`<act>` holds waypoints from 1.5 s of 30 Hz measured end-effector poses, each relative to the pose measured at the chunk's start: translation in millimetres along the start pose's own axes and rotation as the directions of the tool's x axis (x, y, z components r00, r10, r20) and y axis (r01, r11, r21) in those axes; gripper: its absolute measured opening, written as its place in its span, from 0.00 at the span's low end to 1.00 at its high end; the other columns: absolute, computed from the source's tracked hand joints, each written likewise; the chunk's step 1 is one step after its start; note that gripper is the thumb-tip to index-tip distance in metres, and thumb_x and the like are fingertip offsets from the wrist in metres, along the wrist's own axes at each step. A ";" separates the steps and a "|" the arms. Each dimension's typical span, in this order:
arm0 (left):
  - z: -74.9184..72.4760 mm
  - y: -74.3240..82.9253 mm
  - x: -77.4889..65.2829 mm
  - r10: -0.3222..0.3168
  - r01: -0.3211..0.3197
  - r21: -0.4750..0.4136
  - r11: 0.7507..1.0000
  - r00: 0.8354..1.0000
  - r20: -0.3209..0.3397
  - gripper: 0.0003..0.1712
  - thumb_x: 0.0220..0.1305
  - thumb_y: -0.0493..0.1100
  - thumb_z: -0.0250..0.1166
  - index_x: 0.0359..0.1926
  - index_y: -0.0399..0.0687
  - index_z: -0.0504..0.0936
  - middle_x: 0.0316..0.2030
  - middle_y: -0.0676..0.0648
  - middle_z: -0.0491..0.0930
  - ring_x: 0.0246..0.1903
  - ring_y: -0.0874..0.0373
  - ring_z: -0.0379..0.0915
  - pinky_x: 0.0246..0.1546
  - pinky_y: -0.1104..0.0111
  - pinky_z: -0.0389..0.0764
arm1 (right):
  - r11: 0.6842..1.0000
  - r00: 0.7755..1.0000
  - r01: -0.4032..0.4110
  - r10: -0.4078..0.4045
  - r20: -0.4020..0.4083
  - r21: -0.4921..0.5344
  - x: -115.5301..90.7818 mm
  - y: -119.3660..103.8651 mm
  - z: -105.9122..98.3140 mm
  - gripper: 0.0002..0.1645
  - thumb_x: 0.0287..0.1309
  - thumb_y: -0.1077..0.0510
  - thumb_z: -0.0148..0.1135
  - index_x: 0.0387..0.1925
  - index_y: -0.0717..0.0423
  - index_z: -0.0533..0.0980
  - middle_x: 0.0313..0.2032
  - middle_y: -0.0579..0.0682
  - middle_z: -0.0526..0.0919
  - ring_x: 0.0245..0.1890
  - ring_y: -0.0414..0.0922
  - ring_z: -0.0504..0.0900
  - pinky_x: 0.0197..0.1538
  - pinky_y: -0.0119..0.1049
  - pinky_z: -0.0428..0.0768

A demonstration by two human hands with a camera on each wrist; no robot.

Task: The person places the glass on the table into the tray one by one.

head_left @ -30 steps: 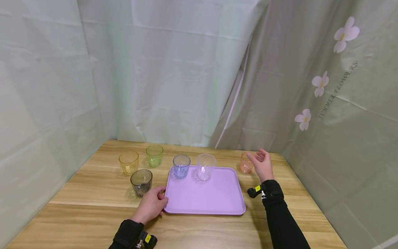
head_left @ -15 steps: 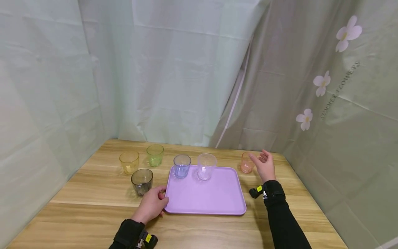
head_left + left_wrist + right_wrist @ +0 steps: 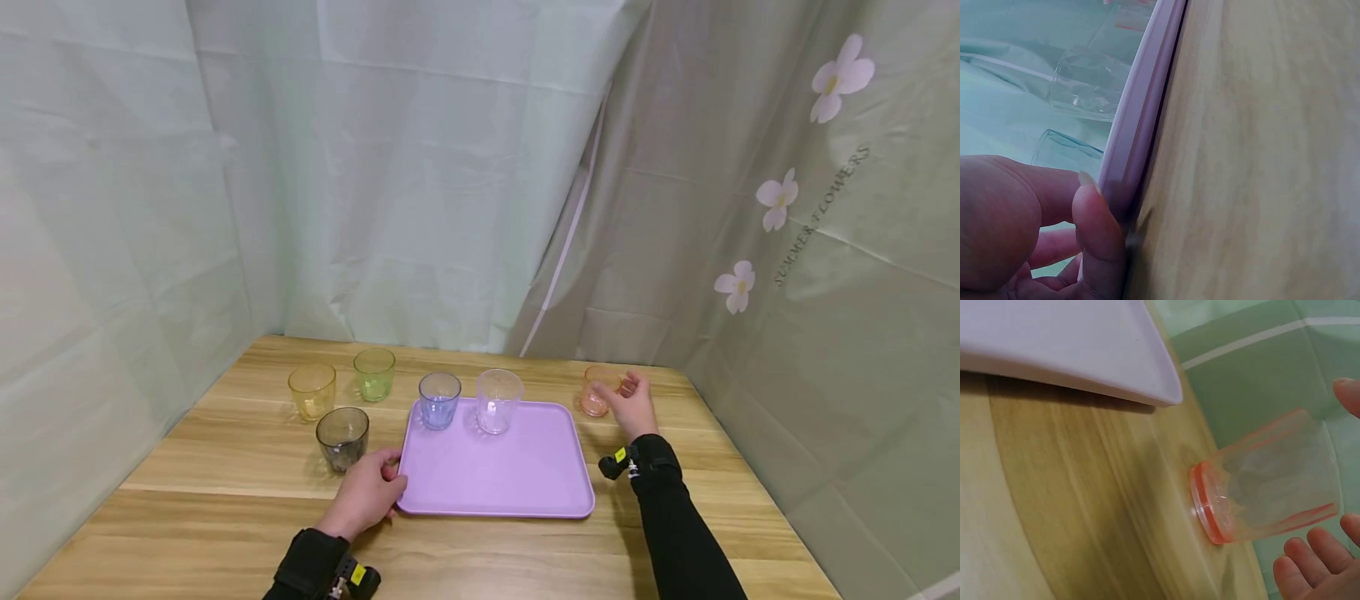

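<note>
A lilac tray [image 3: 495, 475] lies flat on the wooden table. My left hand [image 3: 363, 496] holds its left rim near the front corner, thumb and fingertips at the edge. Beyond the tray's right side an orange-tinted glass [image 3: 594, 403] stands upright on the table. My right hand [image 3: 633, 410] is around this glass; in the right wrist view the thumb and curved fingers [image 3: 1329, 550] are on opposite sides of it, with a gap visible. On the tray's back edge area stand a blue glass [image 3: 438, 404] and a clear pinkish glass [image 3: 497, 404].
Left of the tray stand a grey glass [image 3: 342, 440], close to my left hand, a yellow glass [image 3: 312, 393] and a green glass [image 3: 373, 377]. Curtains [image 3: 420, 208] enclose the table's back and sides.
My right hand first shifts slightly right, then comes lower and closer around the orange glass. My left hand, the tray and the glasses stay in place.
</note>
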State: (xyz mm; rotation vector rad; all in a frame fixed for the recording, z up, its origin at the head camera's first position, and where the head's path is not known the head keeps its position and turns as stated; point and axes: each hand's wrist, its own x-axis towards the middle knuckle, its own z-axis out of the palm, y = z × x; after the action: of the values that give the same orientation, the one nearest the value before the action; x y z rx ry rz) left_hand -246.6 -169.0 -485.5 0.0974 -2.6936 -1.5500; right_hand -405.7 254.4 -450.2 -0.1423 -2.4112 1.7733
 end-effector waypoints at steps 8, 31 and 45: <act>-1.3 1.4 -0.7 -0.002 0.002 0.003 1.000 1.000 -0.002 0.29 0.69 0.30 0.67 0.68 0.23 0.77 0.32 0.45 0.75 0.16 0.57 0.76 0.17 0.66 0.80 | 1.000 1.000 -0.006 0.006 0.009 0.002 5.1 3.3 8.7 0.61 0.71 0.45 0.74 0.86 0.63 0.46 0.83 0.70 0.55 0.81 0.66 0.59 0.85 0.60 0.63; -2.0 1.6 0.6 -0.018 0.018 0.006 1.000 1.000 0.008 0.29 0.69 0.30 0.66 0.69 0.23 0.76 0.32 0.45 0.74 0.17 0.56 0.76 0.18 0.67 0.80 | 0.999 0.998 0.001 0.003 0.066 -0.053 13.6 9.2 16.7 0.60 0.71 0.51 0.72 0.85 0.66 0.44 0.82 0.75 0.52 0.81 0.68 0.58 0.86 0.60 0.60; -1.9 2.5 0.9 -0.022 0.022 0.013 1.000 1.000 0.012 0.29 0.70 0.30 0.67 0.69 0.23 0.76 0.32 0.45 0.74 0.17 0.56 0.76 0.18 0.67 0.80 | 0.996 0.997 -0.003 0.011 0.081 -0.094 15.4 14.5 15.8 0.56 0.75 0.51 0.69 0.84 0.67 0.45 0.78 0.75 0.57 0.78 0.67 0.62 0.84 0.61 0.62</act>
State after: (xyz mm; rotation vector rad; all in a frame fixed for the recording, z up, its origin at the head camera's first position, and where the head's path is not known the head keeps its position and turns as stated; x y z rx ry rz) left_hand -247.4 -169.4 -482.4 0.1193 -2.7217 -1.5438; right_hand -423.7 246.4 -467.7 -0.0901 -2.5552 1.7009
